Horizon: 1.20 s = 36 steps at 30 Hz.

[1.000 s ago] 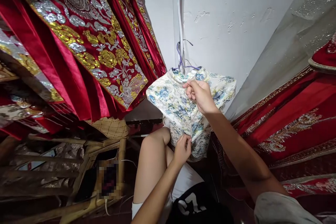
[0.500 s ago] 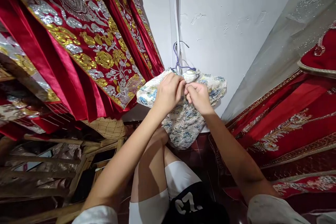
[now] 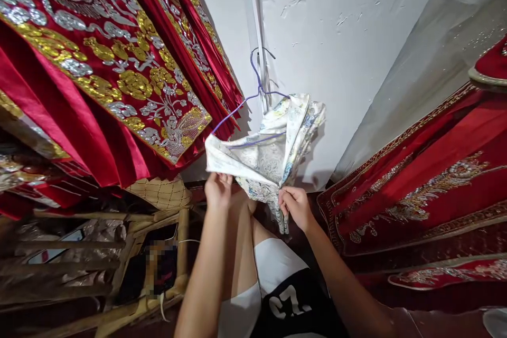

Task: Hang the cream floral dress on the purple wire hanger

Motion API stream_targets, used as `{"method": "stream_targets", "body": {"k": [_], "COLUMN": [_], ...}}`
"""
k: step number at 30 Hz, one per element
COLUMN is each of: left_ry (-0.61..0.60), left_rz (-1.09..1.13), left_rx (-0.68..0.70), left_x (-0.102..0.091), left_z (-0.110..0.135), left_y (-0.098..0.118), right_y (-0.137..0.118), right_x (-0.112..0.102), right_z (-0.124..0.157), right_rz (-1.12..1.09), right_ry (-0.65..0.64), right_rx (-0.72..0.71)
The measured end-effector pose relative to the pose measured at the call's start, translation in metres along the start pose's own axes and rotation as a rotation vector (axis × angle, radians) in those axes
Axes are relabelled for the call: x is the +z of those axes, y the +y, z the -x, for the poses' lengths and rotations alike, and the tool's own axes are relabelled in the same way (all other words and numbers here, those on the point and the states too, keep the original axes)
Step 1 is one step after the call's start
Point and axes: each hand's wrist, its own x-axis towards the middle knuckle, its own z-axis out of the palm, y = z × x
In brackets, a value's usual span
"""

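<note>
A white garment with a blue and yellow floral print (image 3: 257, 185) hangs in front of me, its collar spread wide and its pale inside showing. One side has slid down the arm of a purple wire hanger (image 3: 245, 99), leaving part of the wire bare; the other shoulder still sits on it. My left hand (image 3: 218, 190) grips the garment's left edge from below, fingers curled into the cloth. Lower down at the front opening, my right hand (image 3: 295, 205) pinches the fabric between thumb and fingers. The garment's lower part hangs folded, partly hidden.
Red gowns with gold and silver embroidery (image 3: 134, 84) hang on the left, and a beaded red garment (image 3: 412, 200) on the right. Behind the hanger is a white wall (image 3: 325, 63). At lower left stands a bamboo chair (image 3: 182, 248) with dark items on it.
The garment's front has come apart at the neck and its left side has dropped off the hanger arm. My left hand moved left and down; my right hand moved down.
</note>
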Motion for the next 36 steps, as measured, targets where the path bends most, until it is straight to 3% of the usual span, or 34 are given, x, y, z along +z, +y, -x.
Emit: {"method": "stream_targets", "body": {"k": [3,5,7,10,13,16,18,21,24,28,30,32,34,36], "left_ry": [0.071,0.077,0.000,-0.223,-0.406,-0.324,-0.236,-0.263,-0.449,-0.859,-0.897,-0.807,-0.789,-0.879], "left_rz": [-0.001,-0.035,-0.169,-0.433,-0.499,-0.216,0.018,0.262,0.268,-0.246,-0.436,-0.465,-0.422,-0.400], "left_rx": [-0.062,-0.070,-0.053,-0.055,-0.120,-0.203,-0.267,-0.327,-0.274,0.021,0.137,0.171,0.097,-0.035], "left_x": [0.003,0.004,0.000,-0.010,-0.015,-0.008,0.004,0.030,0.056,0.074,0.072,0.065,0.055,0.042], "left_z": [0.040,0.048,0.046,0.047,0.060,0.069,0.067,0.063,0.074,0.102,0.104,0.096,0.080,0.064], "left_y": [-0.041,-0.050,-0.046,-0.032,-0.025,-0.019,-0.006,0.023,0.053,0.080,0.087,0.089,0.084,0.074], "right_y": [0.003,0.004,0.004,0.004,0.002,-0.004,-0.009,-0.012,-0.011,-0.016,-0.028,-0.044,-0.063,-0.083], "right_x": [-0.005,-0.010,-0.015,-0.018,-0.018,-0.020,-0.025,-0.034,-0.034,-0.014,0.000,0.008,0.008,-0.001], "right_z": [0.011,0.017,0.022,0.026,0.026,0.026,0.026,0.023,0.012,-0.009,-0.017,-0.023,-0.029,-0.038], "right_rz": [-0.037,-0.047,-0.067,-0.117,-0.106,-0.019,0.065,0.232,0.249,-0.066,-0.223,-0.276,-0.210,-0.023], "right_ry": [0.089,0.143,0.172,0.175,0.139,0.026,-0.148,-0.303,-0.152,-0.130,-0.179,-0.294,-0.482,-0.705], "right_rx": [0.038,0.040,0.025,0.016,0.059,0.135,0.211,0.274,0.188,0.118,0.150,0.238,0.352,0.430]}}
